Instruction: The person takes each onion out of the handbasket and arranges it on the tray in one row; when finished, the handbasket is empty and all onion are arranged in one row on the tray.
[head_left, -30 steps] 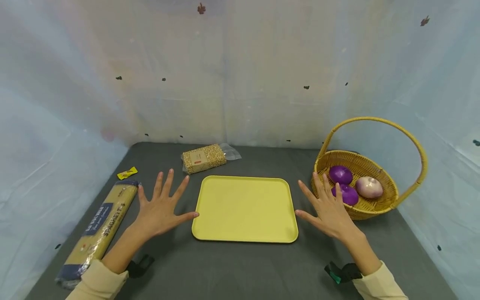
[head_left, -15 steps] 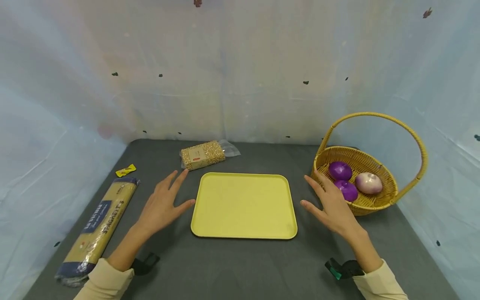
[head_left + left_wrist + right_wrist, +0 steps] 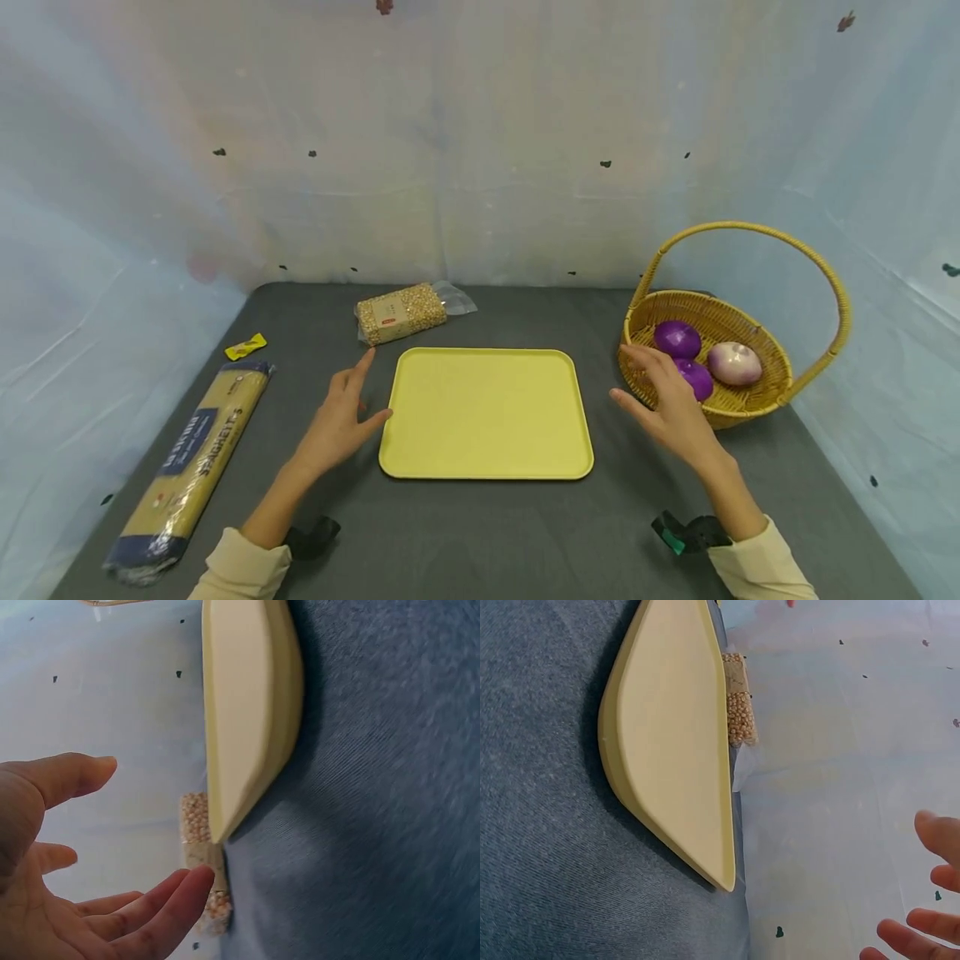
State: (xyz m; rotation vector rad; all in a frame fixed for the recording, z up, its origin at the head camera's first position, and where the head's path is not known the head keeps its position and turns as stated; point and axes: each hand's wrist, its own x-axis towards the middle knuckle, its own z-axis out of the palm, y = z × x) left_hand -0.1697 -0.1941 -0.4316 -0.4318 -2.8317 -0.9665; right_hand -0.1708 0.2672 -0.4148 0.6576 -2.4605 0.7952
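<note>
My left hand (image 3: 335, 429) hovers beside the left edge of a yellow tray (image 3: 486, 414), fingers relaxed and thumb apart, holding nothing. In the left wrist view its fingers (image 3: 161, 919) are loosely bent, with the tray beyond them. On the other side, my right hand (image 3: 672, 417) hangs in the air between the tray and a wicker basket (image 3: 750, 410), also with nothing in it. Inside the basket lie two purple onions (image 3: 677, 340) and a paler purple-white onion (image 3: 734, 364). The right hand partly covers the nearer purple onion (image 3: 695, 379).
A clear bag of yellow grains or beans (image 3: 401, 314) lies behind the tray. At the left is a long spaghetti pack (image 3: 191, 471), with a small yellow packet (image 3: 245, 347) above it. The grey cloth (image 3: 480, 542) meets a pale curtain (image 3: 487, 150) behind.
Both hands went from widely spread fingers to a relaxed, slightly bent pose. The left hand shifted a little to the right. The objects stayed put; the head view moved slightly.
</note>
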